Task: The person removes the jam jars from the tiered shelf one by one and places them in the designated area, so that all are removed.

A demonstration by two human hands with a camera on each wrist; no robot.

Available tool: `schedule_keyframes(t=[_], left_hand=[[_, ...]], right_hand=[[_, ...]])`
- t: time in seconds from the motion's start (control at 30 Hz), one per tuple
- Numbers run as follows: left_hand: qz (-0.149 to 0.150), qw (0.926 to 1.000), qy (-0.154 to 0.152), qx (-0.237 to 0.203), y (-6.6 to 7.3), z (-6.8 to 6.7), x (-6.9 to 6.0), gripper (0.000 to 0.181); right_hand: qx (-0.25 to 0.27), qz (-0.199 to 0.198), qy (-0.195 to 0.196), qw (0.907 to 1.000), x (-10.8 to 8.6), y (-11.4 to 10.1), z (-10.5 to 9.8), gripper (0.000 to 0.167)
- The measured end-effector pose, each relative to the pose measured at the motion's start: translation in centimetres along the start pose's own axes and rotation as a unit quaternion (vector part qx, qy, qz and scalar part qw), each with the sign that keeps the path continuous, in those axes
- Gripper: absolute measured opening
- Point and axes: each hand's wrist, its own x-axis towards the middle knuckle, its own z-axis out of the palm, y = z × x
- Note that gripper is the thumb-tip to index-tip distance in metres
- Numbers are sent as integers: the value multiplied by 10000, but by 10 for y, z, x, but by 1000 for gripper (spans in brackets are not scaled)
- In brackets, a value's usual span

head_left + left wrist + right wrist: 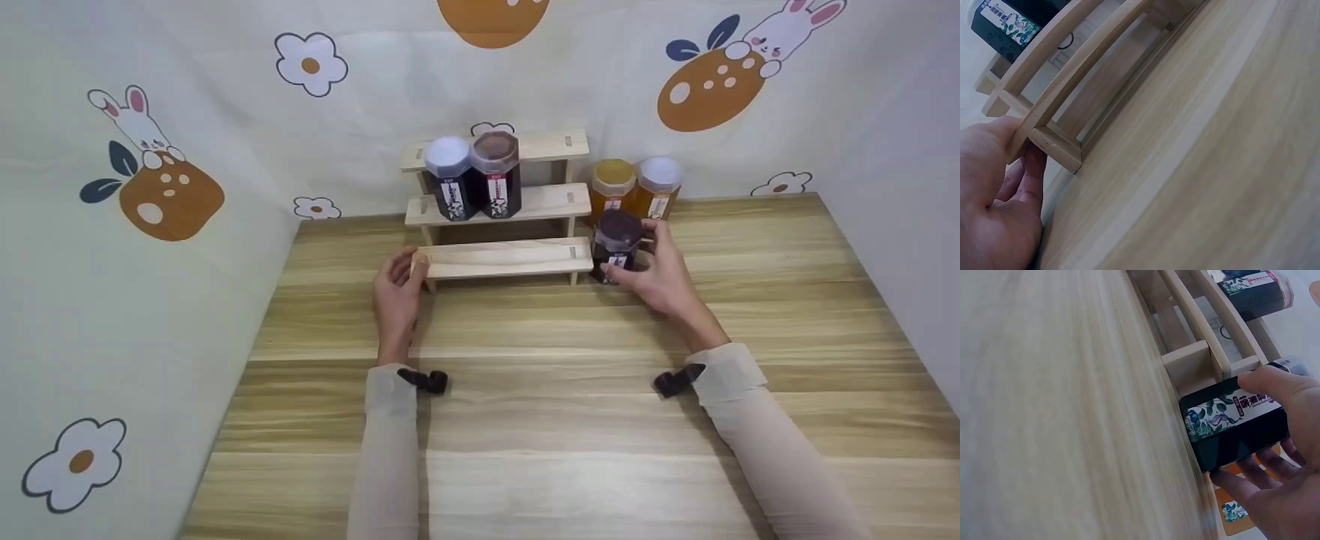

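Observation:
A three-tier wooden rack (502,259) stands against the back wall. The left hand (399,289) grips the left end of its lowest shelf, thumb on top and fingers below, as the left wrist view also shows at the shelf end (1044,121). At the rack's right end, the right hand (664,277) holds a dark jar (616,244) upright between thumb and fingers. In the right wrist view this jar (1235,419) is close beside the rack's end. Two dark jars, one white-lidded (450,180) and one brown-lidded (497,176), stand side by side on the middle shelf.
Two amber jars, one yellow-lidded (613,184) and one white-lidded (658,187), stand behind the held jar, right of the rack. A printed cloth (375,97) hangs behind and left of the wooden table (525,420); a pale wall (892,187) borders its right side.

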Motion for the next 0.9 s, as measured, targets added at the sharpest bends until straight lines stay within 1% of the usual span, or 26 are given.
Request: schedule_keyframes(t=[0.07,0.13,0.23,0.37,0.4,0.63,0.7,0.8,0.9], left_hand=[[57,10000,-14,-45,0,0,0,36],[52,10000,-2,-52,0,0,1,36],[24,10000,23,-65,-1,1,1,36],[-9,10000,31,-69,0,1,1,36],[-26,10000,23,-63,0,1,1,36],[-56,10000,-33,10,-1,0,3,36],[-56,10000,-18,74,-1,0,3,35],[-44,9999,11,98,-2,-1,3,33],[-10,10000,3,50,-2,0,2,32]], right_hand=[[88,13,-46,9999,-2,-7,1,89],[109,44,-97,9999,-5,-17,2,88],[87,85,-144,9998,-6,-19,3,88],[93,19,-137,9999,-1,-3,2,91],[108,-12,-136,9998,-1,-1,2,91],[128,-107,-157,9997,-1,-1,2,90],[125,-130,-194,9997,-1,-3,2,94],[21,-273,-106,9996,2,-8,2,96],[10,-506,132,9986,6,-19,0,96]])
